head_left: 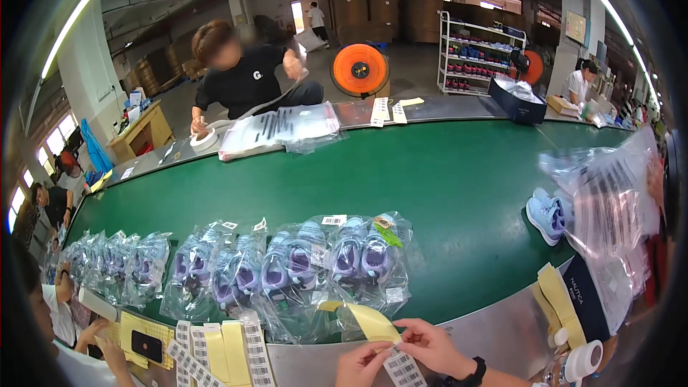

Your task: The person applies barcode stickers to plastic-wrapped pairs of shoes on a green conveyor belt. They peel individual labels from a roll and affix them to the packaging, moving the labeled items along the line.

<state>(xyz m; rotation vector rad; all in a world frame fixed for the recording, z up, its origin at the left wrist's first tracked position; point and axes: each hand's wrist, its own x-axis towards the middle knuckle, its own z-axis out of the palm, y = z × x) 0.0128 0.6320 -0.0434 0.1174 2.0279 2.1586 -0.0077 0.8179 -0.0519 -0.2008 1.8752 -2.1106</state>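
Observation:
Near the lower edge, a sheet of barcode stickers (405, 369) is between my hands. Its yellow backing strip (373, 324) curls up and away to the left. My left hand (364, 364) pinches the sheet's left side, and the fingers of my right hand (433, 347) close on its upper right edge. Just beyond my hands sits a clear-bagged pair of light blue and purple shoes (362, 254) with a green tag (388, 231). More bagged pairs (236, 269) stretch in a row to the left. Other sticker sheets (222, 355) lie left of my hands.
A green belt (451, 179) runs across. At right are loose blue shoes (548, 215), clear plastic bags (609, 197), a dark box (584, 294) and a white-lidded jar (584, 360). Across the belt, a person (247, 79) handles tape beside stacked bags (283, 129). Another person's hands (107, 347) are near a phone (147, 347).

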